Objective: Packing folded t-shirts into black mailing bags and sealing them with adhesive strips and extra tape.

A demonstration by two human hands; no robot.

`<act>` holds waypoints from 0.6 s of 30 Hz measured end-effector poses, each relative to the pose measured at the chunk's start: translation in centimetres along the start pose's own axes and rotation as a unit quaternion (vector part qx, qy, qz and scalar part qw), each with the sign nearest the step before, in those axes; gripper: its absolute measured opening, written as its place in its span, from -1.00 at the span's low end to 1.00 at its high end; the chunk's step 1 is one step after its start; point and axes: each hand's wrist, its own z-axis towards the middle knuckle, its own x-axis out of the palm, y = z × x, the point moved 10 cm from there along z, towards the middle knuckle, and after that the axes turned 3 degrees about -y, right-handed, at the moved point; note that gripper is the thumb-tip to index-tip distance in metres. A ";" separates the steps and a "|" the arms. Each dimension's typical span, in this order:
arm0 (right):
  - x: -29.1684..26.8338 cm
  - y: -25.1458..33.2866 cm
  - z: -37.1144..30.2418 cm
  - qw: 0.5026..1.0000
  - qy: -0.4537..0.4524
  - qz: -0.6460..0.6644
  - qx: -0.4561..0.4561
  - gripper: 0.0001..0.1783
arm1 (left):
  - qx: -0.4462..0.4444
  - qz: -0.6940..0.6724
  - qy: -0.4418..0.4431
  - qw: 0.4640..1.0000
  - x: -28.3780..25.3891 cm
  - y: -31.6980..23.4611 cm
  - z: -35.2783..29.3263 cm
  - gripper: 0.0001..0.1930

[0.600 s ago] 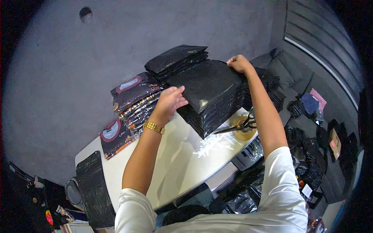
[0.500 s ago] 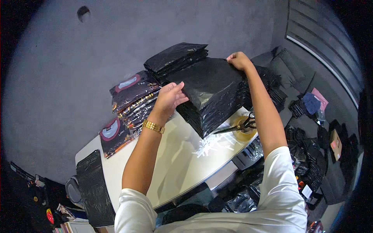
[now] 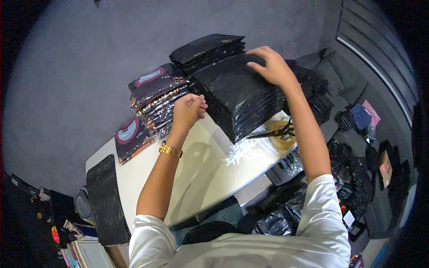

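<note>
A tall stack of black plastic mailing bags (image 3: 237, 85) stands on the far side of the white table (image 3: 196, 178). My right hand (image 3: 272, 69) is over its far right part, thumb and fingers apart, holding nothing; whether the fingertips touch the top bag I cannot tell. Left of this stack, my left hand (image 3: 188, 110) hangs above the table with its fingers curled in and nothing visible in them. Behind lies another pile of black bags (image 3: 206, 51). Close to my left hand are stacked dark garments in clear bags (image 3: 158, 85).
Black-handled scissors (image 3: 279, 132) lie over a yellowish tape roll (image 3: 281, 142), beside white paper strips (image 3: 237, 154). A flat black plastic bag (image 3: 105, 196) hangs over the table's left edge. More black packages (image 3: 351, 174) heap on the grey sofa (image 3: 380, 210) at right.
Both hands have let go of the top black bag, which now lies flatter on the stack. My right hand has opened; my left has drawn back and curled. The view has shifted slightly.
</note>
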 end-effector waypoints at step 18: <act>28.4 42.4 -28.1 0.399 0.192 0.839 0.318 -0.14 | 0.200 0.218 -0.204 0.933 -13.5 4.8 -33.9 -0.44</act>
